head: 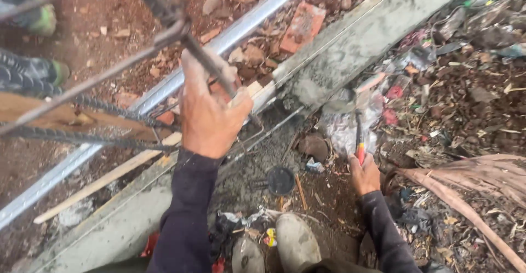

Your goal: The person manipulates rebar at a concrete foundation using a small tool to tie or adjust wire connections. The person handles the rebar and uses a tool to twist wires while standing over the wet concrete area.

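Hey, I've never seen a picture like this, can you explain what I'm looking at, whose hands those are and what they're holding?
This is one picture from a camera worn on a person's head, looking down at their own two hands on muddy ground. The left hand is raised and grips a ribbed steel bar, part of a cage of such bars. The right hand is lower and holds a tool with a red handle; its kind is hard to tell. Below run a grey concrete strip and a shiny metal pipe, with rubbish and dry leaves on the right. The person's boots show at the bottom.

Soft even daylight, slight motion blur
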